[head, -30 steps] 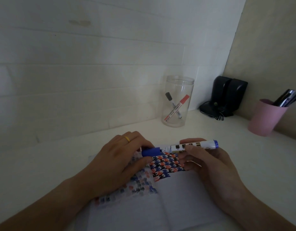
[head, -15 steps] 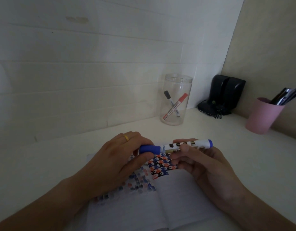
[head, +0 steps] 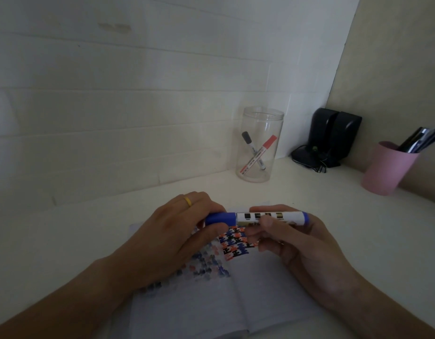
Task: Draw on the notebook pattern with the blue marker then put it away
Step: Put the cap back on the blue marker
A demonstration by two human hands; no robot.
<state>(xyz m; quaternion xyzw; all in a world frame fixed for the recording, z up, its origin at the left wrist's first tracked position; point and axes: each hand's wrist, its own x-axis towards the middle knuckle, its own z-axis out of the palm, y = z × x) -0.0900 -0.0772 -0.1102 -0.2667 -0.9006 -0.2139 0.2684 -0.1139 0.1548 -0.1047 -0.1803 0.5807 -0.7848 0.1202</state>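
Dim light. A white panelled wall [head: 138, 94] fills the upper left and centre of the frame; a beige wall [head: 395, 69] meets it at a corner, upper right. A white desk [head: 358, 228] runs across the lower half, reaching both walls.

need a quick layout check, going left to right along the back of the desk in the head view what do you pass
clear jar holding a black-capped and a red-capped marker → black speakers in the corner → pink cup with pens
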